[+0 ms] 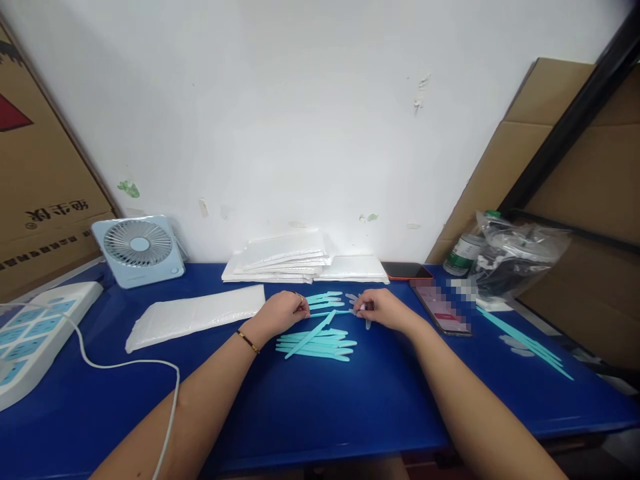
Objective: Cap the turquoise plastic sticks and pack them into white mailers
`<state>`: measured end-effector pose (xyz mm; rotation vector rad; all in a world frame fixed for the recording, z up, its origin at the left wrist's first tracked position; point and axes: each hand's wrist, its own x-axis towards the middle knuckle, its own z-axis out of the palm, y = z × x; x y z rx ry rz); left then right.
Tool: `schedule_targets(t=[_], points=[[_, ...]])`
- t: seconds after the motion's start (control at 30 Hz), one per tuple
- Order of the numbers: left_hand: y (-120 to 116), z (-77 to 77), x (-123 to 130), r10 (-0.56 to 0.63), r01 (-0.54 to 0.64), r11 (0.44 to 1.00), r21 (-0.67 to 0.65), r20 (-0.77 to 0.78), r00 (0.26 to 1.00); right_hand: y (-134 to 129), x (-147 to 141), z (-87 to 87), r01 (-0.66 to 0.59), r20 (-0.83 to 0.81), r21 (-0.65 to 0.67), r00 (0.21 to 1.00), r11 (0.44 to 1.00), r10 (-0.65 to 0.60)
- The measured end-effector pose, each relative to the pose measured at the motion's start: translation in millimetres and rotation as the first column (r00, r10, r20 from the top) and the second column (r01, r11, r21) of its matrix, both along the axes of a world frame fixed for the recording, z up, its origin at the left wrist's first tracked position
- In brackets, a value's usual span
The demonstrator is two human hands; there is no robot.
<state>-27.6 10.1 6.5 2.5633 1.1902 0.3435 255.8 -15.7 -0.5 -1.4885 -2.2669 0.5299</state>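
Note:
My left hand [289, 311] is closed on one end of a thin teal stick [330, 312], which lies across between my two hands. At the stick's other end, my right hand [374, 309] pinches a small translucent piece [361, 309]. More translucent pieces lie beside my right fingers. Several teal sticks [320, 345] are piled just in front of my hands, one lying diagonally on top. A few others [325, 299] lie behind the held stick, near my left fingertips.
White padded sheets [283, 257] are stacked by the wall, and another [195, 316] lies left. A fan [140, 250], power strip [47, 333] and cable stand left. Right are phones [443, 308], teal sticks [525, 342], a bottle [465, 253] and a plastic bag [520, 257].

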Motion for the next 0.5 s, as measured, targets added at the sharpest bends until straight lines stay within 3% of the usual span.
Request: schedule_targets(t=[0.33,0.5], points=[[-3,1.1,6,-0.023,0.023,0.999,-0.035,0.007,1.0,3,-6,-8.2,-0.017,-0.093,-0.01,0.996,1.0,0.016],[2,-2.5,10,-0.001,0.003,0.999,-0.052,0.029,1.0,8,-17,-12.3,-0.039,-0.099,0.084,0.994,0.996,0.048]])
